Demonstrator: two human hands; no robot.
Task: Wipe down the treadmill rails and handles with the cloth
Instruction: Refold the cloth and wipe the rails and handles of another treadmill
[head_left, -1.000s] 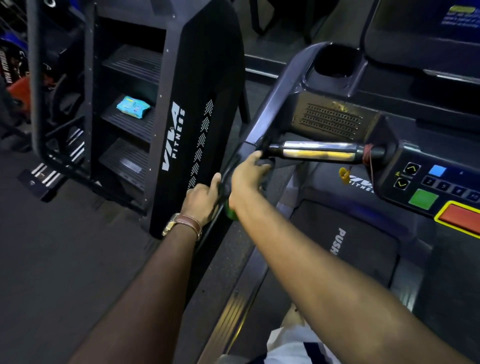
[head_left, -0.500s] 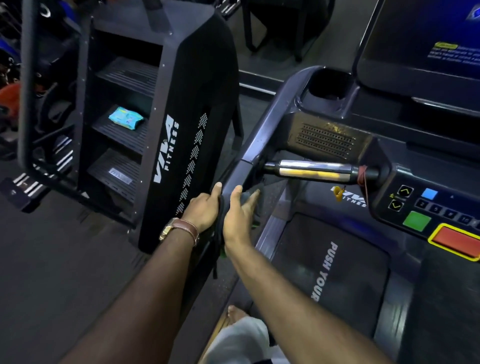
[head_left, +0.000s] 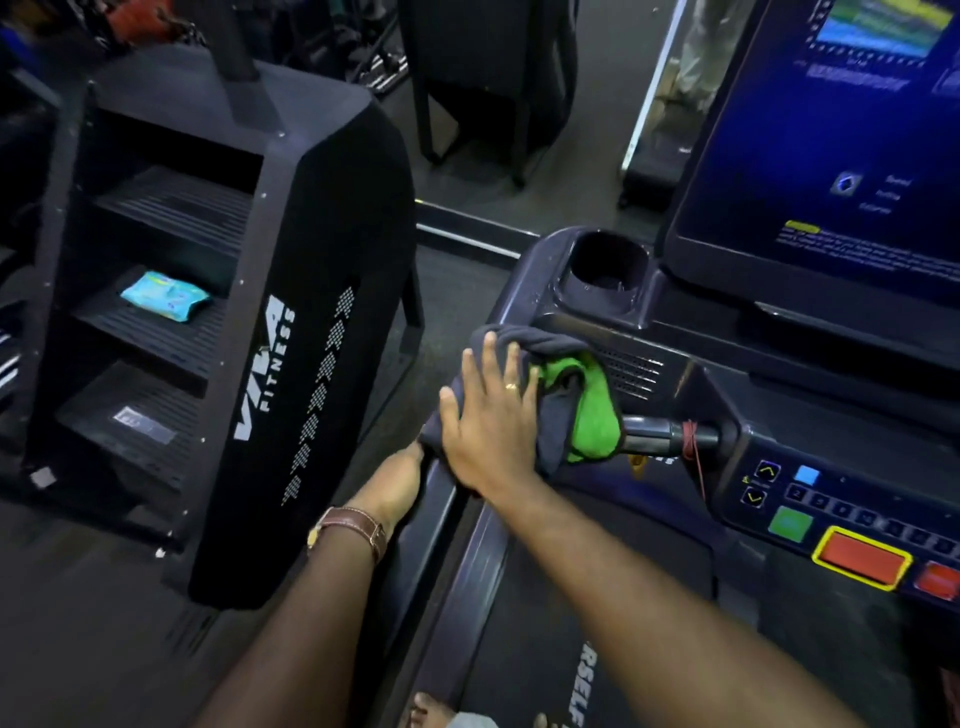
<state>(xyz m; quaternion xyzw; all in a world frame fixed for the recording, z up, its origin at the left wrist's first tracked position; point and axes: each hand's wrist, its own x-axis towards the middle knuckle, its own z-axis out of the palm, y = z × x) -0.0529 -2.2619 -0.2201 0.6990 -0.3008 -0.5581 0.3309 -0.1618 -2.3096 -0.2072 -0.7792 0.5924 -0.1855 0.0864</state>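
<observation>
Room: my treadmill's left rail (head_left: 441, 525) runs just beside a black stair machine (head_left: 311, 322); only a thin strip of floor lies between them, and my left forearm fills it.
Edges: rail top meets the console corner by the cup holder (head_left: 605, 265); below it the short metal handle (head_left: 660, 434) juts toward the button panel (head_left: 831, 514).
Cloth: grey with a green side, the cloth (head_left: 576, 400) is draped over the rail's upper end and the handle's near end, touching both.
Right hand: my right hand (head_left: 488, 421) lies flat on the cloth, fingers straight and spread, palm pressing it down onto the rail; a ring shows on one finger.
Left hand: my left hand (head_left: 397, 483) sits against the rail's outer side just under the cloth; its fingers are covered by the cloth and my right hand, so I cannot tell whether they grip anything. A brown watch strap (head_left: 358, 527) circles the wrist.
Hidden: the handle's near end is under the cloth; the screen (head_left: 831, 130) is cut off at the top and right, its text blurred. My toes (head_left: 426, 709) show at the bottom edge.
Elsewhere: a blue packet (head_left: 165, 296) rests on a step of the stair machine, well apart from my hands.
</observation>
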